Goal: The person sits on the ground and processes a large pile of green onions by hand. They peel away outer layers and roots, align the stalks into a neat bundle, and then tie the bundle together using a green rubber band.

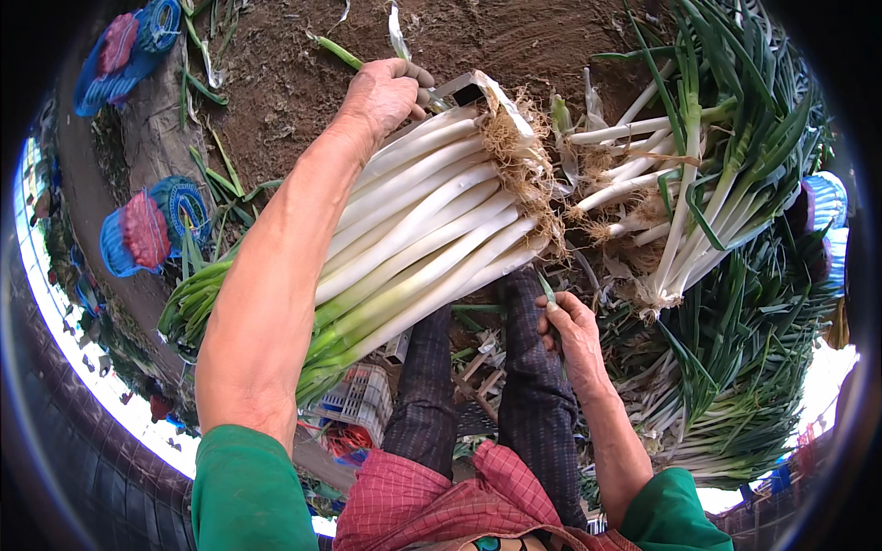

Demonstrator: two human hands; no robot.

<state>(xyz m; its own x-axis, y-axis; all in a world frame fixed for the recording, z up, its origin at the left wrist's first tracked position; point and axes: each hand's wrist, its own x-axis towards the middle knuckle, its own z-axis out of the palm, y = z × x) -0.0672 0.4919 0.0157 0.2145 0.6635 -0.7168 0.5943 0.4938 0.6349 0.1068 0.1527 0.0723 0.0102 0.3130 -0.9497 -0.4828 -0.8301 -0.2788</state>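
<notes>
A thick row of long onions [420, 220], with white shanks and green tops, lies slantwise before me on a metal stand [463, 91]. Their rooted ends point right. My left hand [389, 89] is at the far edge of the row, fingers curled on a peeled leaf [398, 34] whose pale strip sticks out beyond the knuckles. The left forearm passes over the green tops. Low on the right, beside my knee, my right hand [570, 325] pinches a narrow green leaf strip [546, 288] between thumb and fingers.
Loose long onions with roots and dark leaves [689, 172] heap up on the right. A plastic crate [362, 399] stands under the row. Blue and pink bundles [145, 231] sit on the left. Leaf scraps litter the brown soil [289, 89].
</notes>
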